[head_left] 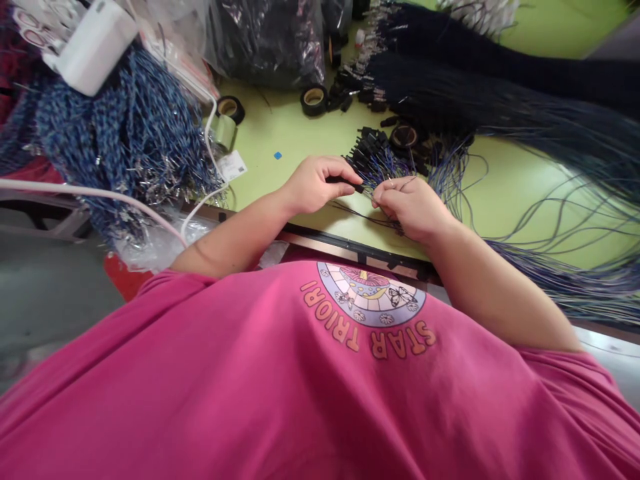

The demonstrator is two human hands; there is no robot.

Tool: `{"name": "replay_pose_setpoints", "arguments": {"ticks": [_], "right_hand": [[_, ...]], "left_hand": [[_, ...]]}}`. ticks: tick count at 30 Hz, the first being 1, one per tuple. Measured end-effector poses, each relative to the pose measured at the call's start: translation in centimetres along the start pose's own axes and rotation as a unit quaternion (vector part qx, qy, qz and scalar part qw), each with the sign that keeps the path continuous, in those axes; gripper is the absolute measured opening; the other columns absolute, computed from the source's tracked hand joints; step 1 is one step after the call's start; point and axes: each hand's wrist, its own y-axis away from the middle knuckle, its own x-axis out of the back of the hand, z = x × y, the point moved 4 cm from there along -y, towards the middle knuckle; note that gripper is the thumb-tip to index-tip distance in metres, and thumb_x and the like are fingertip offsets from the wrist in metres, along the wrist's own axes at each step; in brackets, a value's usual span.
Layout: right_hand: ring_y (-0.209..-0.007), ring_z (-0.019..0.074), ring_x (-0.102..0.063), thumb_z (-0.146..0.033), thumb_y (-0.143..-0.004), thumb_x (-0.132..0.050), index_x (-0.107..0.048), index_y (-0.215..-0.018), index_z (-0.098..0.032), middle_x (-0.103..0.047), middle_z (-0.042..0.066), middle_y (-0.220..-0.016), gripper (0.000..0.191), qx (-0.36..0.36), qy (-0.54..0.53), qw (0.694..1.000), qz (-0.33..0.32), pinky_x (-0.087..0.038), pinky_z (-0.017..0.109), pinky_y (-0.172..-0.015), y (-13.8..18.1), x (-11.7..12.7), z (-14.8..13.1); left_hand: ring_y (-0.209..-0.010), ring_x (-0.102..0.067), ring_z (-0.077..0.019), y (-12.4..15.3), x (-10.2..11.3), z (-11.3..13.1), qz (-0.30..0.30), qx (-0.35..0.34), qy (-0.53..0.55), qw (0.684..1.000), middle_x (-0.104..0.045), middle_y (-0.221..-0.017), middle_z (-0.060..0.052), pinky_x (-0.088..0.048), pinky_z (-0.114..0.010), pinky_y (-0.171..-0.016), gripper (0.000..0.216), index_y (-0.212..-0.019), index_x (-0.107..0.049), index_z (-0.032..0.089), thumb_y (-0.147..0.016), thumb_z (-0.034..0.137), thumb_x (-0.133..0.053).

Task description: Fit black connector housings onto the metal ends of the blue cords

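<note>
My left hand (320, 183) pinches a small black connector (359, 189) between thumb and fingers, just above the green tabletop. Close to its right, my right hand (407, 203) is closed on the thin end of a wire (369, 193), which meets or nearly meets the connector; whether it is seated inside cannot be made out. Right behind both hands lies a heap of black connectors (370, 148) with blue and dark wires. From this heap a loose bundle of wires (565, 273) runs off to the right along the table.
Black tape rolls (314, 100) sit toward the back. Twisted blue cables (125, 127) hang over the table's left side, below a white device (97, 47) with a white cord (207, 133). A thick dark wire bundle (500, 87) fills the back right. The table edge (350, 248) is close to my body.
</note>
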Motion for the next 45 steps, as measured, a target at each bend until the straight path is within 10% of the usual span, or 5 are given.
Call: {"name": "replay_pose_setpoints", "arguments": {"ticks": [32,40,45], "right_hand": [[-0.055,0.0091,-0.04,-0.025,-0.078,-0.058,-0.063,-0.066,-0.015,-0.048,-0.003,-0.055,0.017,0.065,0.035,0.996,0.05,-0.031,0.026,-0.055,-0.3,-0.8,0.3],[-0.082,0.0186,-0.059,-0.024,-0.081,-0.059,-0.064,-0.108,-0.02,-0.065,0.009,-0.104,0.028,0.22,0.181,0.93,0.232,-0.05,0.035,-0.073,0.7,0.2,-0.4],[-0.084,0.0199,-0.061,-0.017,-0.079,-0.053,-0.067,-0.091,-0.019,-0.067,0.007,-0.087,0.019,0.263,0.189,0.943,0.077,-0.05,0.037,-0.078,0.7,-2.7,-0.5]], "left_hand": [[-0.079,-0.066,-0.0141,-1.1,-1.0,-0.2,-0.066,0.035,0.017,0.997,-0.074,-0.084,-0.004,-0.05,-0.03,-0.08,0.02,-0.087,-0.076,0.013,-0.07,0.026,-0.075],[-0.092,-0.063,-0.0195,-3.6,1.5,-0.9,-0.007,0.002,-0.188,0.982,-0.07,-0.084,-0.003,-0.042,-0.032,-0.089,0.011,-0.086,-0.075,0.02,-0.079,0.02,-0.066],[-0.089,-0.061,-0.018,-3.7,2.0,-1.9,0.021,0.044,-0.175,0.983,-0.065,-0.081,-0.003,-0.042,-0.03,-0.085,0.019,-0.1,-0.07,0.019,-0.082,0.023,-0.063]]}}
